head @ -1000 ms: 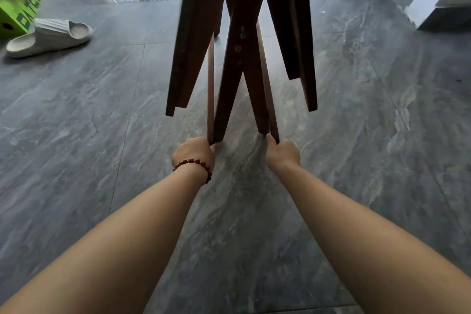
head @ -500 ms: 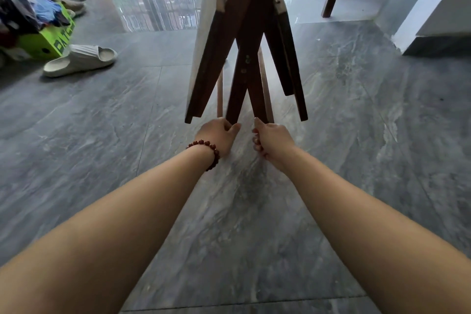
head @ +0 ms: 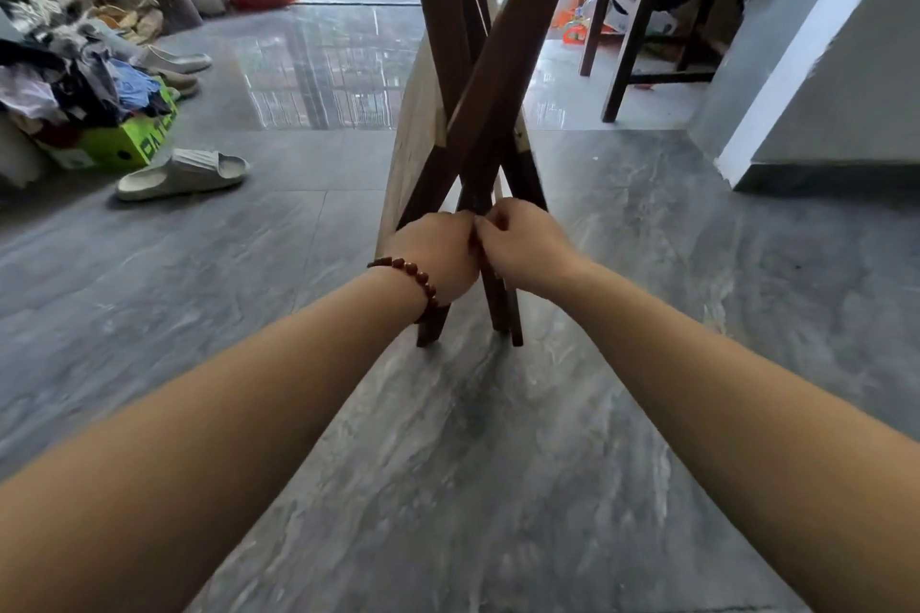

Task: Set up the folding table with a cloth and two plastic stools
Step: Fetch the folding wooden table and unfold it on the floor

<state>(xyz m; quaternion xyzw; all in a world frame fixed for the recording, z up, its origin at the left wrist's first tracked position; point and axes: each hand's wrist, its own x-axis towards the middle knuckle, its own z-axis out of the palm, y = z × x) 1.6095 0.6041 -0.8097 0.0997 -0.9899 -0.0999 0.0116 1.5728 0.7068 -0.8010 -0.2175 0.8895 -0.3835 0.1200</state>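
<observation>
Head view: left hand [head: 433, 254] and right hand [head: 522, 244] apparently clasp the folding table's [head: 500, 80] slim dark-wood legs.

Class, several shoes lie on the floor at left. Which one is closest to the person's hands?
The pale ribbed slide sandal, alone in front of the green box; the other shoes sit farther back beside the clothes pile.

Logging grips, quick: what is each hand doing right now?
Left hand: closed, gripping a dark leg of the folding table.
Right hand: closed, gripping the neighbouring legs.
</observation>
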